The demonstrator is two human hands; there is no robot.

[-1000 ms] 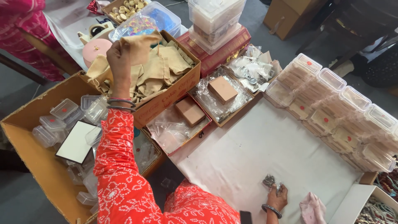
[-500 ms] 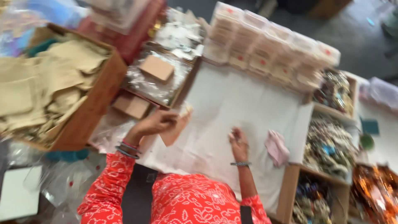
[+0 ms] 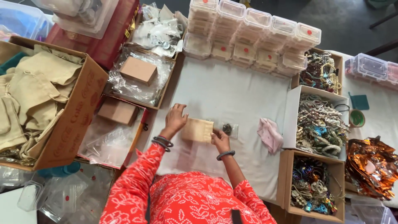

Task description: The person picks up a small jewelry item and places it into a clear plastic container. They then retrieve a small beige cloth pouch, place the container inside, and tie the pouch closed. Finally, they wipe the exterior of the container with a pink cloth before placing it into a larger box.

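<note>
A white-covered worktop [image 3: 244, 93] is carrying the work, with a cardboard box of beige pouches [image 3: 78, 114] sitting off its left edge and stacked clear lidded containers [image 3: 253, 35] lining its far edge. Near the middle, a small beige cloth pouch [image 3: 198, 130] is lying flat. The left hand [image 3: 175, 119] is pinching its left edge with fingers curled, while the right hand [image 3: 220, 140] is gripping its right edge. Just beside the pouch, a tiny clear packet of dark jewellery [image 3: 229, 129] is resting, and a pink cloth [image 3: 270, 134] is lying toward the right edge.
</note>
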